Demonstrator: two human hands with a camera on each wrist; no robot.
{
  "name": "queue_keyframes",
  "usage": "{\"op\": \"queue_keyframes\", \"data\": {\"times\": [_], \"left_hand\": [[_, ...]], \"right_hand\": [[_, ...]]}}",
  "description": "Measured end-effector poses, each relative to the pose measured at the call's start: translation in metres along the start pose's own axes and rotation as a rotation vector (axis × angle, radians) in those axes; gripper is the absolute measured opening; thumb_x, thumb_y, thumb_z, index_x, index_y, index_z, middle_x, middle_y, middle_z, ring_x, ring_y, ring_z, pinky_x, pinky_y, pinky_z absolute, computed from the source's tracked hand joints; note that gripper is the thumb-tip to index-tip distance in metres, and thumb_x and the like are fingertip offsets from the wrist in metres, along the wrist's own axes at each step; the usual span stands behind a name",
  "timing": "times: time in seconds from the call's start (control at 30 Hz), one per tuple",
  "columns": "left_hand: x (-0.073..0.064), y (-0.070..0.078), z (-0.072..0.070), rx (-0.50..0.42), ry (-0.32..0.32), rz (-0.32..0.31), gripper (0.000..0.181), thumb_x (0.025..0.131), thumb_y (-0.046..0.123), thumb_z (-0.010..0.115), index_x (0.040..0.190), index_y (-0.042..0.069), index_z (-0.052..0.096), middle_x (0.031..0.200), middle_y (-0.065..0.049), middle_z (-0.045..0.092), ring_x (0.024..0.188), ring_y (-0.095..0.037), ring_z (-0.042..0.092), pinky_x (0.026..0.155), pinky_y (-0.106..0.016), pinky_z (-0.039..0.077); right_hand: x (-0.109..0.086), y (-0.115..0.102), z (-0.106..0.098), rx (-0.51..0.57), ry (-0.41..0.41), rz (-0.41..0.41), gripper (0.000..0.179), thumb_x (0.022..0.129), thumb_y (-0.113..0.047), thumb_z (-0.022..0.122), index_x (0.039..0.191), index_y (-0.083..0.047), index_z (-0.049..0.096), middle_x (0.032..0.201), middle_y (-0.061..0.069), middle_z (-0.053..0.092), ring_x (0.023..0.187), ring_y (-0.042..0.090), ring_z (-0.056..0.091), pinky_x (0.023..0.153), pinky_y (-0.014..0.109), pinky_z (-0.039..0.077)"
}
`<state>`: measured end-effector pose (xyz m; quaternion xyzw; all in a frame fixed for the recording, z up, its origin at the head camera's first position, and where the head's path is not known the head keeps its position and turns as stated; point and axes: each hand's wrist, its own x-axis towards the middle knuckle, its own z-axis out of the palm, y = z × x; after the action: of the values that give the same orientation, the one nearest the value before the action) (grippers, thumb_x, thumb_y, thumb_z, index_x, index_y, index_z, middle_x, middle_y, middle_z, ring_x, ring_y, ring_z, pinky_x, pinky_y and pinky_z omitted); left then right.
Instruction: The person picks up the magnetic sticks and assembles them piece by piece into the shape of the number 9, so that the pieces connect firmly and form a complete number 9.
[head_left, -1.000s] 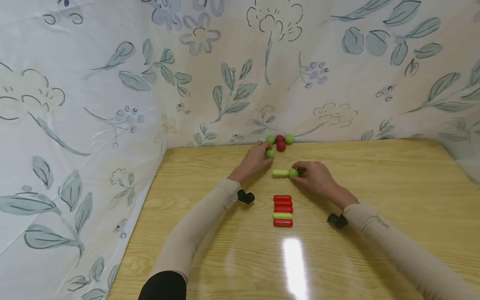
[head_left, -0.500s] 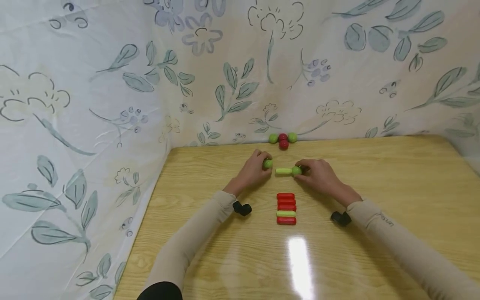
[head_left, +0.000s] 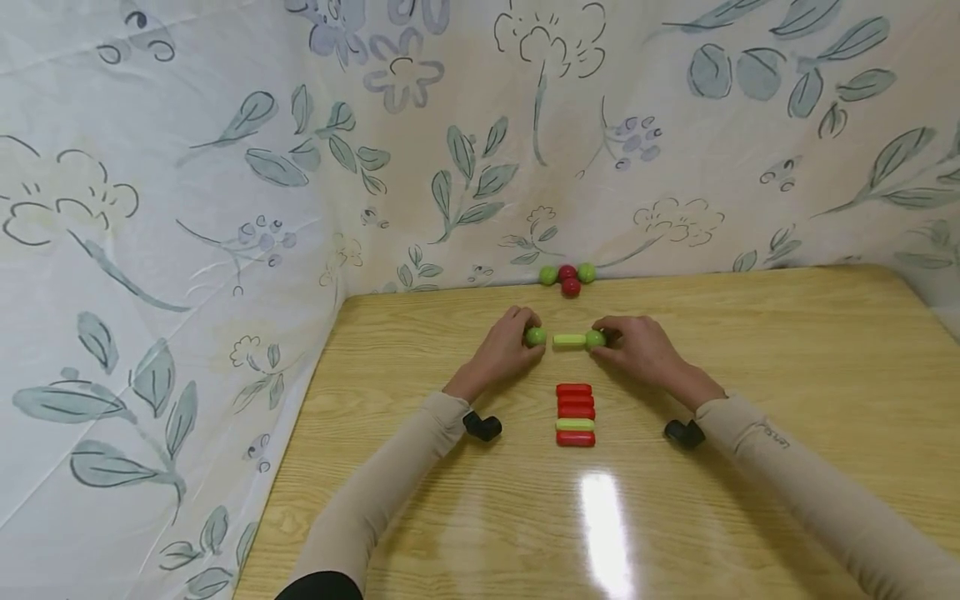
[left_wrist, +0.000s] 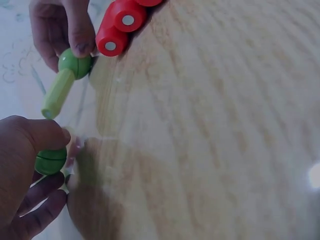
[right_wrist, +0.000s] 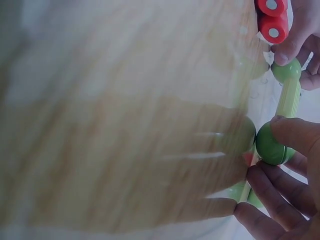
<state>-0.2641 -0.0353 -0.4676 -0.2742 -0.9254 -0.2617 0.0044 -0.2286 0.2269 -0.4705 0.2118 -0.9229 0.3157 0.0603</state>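
My left hand [head_left: 506, 350] pinches a green ball [head_left: 536, 337] between thumb and fingers, low over the wooden table. To its right, my right hand [head_left: 641, 350] grips a second green ball [head_left: 596, 339], which sits on the right end of a light green rod [head_left: 569, 341]. The rod lies sideways between the hands, its free end facing the left hand's ball. In the left wrist view a narrow gap separates that rod end from the ball [left_wrist: 51, 161], and a pale round disc shows on the rod's tip.
Several red rods [head_left: 575, 438] and one light green rod [head_left: 575, 425] lie stacked in a row, nearer the person. Two red balls [head_left: 571, 287] and two green balls [head_left: 548, 275] cluster at the table's back edge, by a flowered cloth [head_left: 465, 150].
My left hand has brought its green ball from the cluster at the back, nearer and level with the rod's free end. My right hand stays almost in place, gripping its ball.
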Motion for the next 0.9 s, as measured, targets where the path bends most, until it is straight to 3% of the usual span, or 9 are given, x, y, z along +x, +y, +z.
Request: {"op": "queue_keyframes", "data": {"times": [0.33,0.9], "left_hand": [[-0.011,0.001,0.003,-0.020,0.005,-0.028,0.031,0.090,0.029,0.073,0.114,0.016,0.057,0.107,0.003,0.054,0.089,-0.010,0.052,0.076,-0.025,0.046],[-0.014,0.000,0.007,-0.016,0.027,0.013,0.034,0.091,0.034,0.073,0.115,0.014,0.058,0.108,0.003,0.057,0.094,-0.010,0.057,0.078,-0.024,0.048]], "right_hand": [[0.001,-0.003,-0.002,0.017,-0.022,0.017,0.029,0.086,-0.015,0.080,0.111,-0.003,0.071,0.097,0.008,0.072,0.089,0.026,0.069,0.081,0.048,0.054],[0.003,-0.007,-0.002,-0.009,-0.020,0.024,0.033,0.086,-0.014,0.081,0.113,0.001,0.071,0.099,0.012,0.074,0.090,0.027,0.070,0.084,0.049,0.053]]}}
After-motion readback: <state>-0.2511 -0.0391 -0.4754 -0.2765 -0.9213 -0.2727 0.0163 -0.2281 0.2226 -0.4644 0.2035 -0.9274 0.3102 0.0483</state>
